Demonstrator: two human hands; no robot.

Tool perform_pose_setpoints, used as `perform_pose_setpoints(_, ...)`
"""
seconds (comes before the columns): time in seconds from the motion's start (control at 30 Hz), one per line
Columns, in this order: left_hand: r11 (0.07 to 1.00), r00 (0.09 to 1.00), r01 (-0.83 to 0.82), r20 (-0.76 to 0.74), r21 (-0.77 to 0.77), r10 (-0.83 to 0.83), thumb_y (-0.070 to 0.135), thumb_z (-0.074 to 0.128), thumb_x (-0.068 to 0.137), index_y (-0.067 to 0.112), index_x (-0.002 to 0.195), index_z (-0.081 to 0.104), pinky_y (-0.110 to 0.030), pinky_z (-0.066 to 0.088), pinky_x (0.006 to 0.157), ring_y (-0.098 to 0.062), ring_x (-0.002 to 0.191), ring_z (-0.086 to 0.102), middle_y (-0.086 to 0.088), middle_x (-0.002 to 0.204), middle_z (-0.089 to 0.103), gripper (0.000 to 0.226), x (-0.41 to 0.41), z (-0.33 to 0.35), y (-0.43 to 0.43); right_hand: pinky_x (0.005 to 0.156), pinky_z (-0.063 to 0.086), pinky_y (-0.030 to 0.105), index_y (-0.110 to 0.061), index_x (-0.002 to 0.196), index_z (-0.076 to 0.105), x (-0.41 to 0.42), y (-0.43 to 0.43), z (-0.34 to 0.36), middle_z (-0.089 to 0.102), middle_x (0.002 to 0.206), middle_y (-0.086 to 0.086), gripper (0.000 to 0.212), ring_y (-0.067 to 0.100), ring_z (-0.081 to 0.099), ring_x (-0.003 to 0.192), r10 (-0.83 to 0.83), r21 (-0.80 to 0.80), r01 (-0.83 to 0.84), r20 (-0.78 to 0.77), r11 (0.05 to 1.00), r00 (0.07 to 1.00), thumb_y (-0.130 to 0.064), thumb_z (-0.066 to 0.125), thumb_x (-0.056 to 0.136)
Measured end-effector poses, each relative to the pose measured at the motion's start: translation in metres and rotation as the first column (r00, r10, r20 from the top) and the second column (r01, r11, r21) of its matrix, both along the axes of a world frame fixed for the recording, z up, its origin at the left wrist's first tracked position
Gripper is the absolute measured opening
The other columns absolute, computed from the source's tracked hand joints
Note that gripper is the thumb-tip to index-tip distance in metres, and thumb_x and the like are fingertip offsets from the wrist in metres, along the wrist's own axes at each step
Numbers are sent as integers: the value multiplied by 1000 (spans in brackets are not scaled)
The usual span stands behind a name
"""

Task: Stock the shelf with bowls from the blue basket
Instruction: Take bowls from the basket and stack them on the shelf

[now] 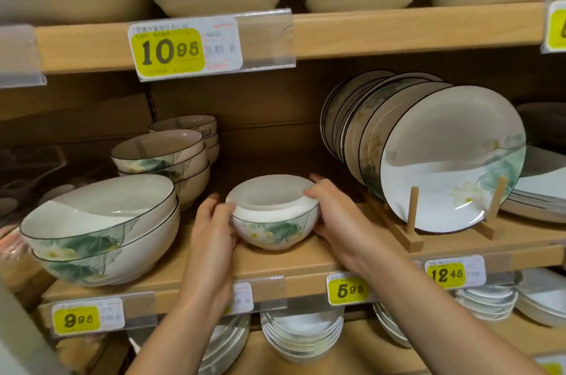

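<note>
Left hand and right hand clasp the bowl on the shelf. If I push carelessly, it may chip against the plates.

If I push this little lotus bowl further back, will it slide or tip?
The lotus bowl looks glossy glazed, so it likely slides on the wooden shelf. Its foot is narrower than its body, so a high push might tip it. Probably rigid, chippable ceramic.
</note>
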State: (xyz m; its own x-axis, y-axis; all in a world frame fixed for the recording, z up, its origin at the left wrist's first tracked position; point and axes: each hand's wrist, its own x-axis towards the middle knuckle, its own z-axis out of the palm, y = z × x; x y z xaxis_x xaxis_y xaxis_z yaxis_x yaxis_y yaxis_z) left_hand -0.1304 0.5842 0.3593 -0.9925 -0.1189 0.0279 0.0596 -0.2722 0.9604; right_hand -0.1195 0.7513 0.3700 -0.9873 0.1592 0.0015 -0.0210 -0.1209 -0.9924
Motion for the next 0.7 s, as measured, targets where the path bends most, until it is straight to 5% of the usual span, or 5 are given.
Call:
perform_pose_setpoints(0.13, 992, 994, 113, -11, 58, -112, 25, 54, 92, 26, 134, 51, -33, 51, 94, -13, 110, 65, -3, 126, 65, 43, 14, -8, -1, 105, 45, 39, -43, 147, 23, 10, -5, -12, 53, 119, -17, 87, 11, 54, 114, 27, 46, -26, -14, 999, 1000, -47, 61, 68)
perform_pose_setpoints(0.33, 987, 989, 76, 116, 138, -92, 24, 46, 95, 18, 112, 60, -34, 52, 85, -19, 95, 66, -7, 103, 70, 23, -25, 18, 18, 100, 47, 44, -15, 139, 38, -36, -18, 2, 59, 119, 8, 60, 23, 58, 108, -88, 54, 83, 100, 995, 991, -38, 55, 87)
perform_pose_setpoints(0.47, 984, 981, 28, 186, 175, -61, 34, 47, 94, 22, 112, 57, -40, 49, 94, -24, 96, 61, -5, 104, 64, 24, -77, 24, 29, 78, 52, 33, -20, 135, 42, -72, -22, 12, 57, 107, 5, 41, 17, 56, 89, -120, -72, 131, 145, 989, 982, -35, 47, 97)
perform_pose_setpoints(0.6, 1000, 985, -4, 174, -19, 7, 42, 41, 93, 20, 123, 57, -43, 47, 100, -29, 108, 58, -11, 119, 61, 41, -122, 23, 38, 97, 49, 46, -22, 146, 35, -118, -25, 6, 43, 140, 13, 53, 31, 47, 122, -301, 187, 277, 109, 942, 948, -46, 36, 98)
perform_pose_setpoints(0.7, 990, 989, -31, 136, -138, 50, 48, 37, 94, 21, 134, 54, -46, 41, 106, -30, 121, 51, -12, 137, 51, 51, -149, 17, 39, 104, 42, 49, -15, 140, 45, -145, -22, 3, 47, 139, 14, 52, 32, 43, 127, -344, 213, 327, 50, 921, 938, -45, 32, 99)
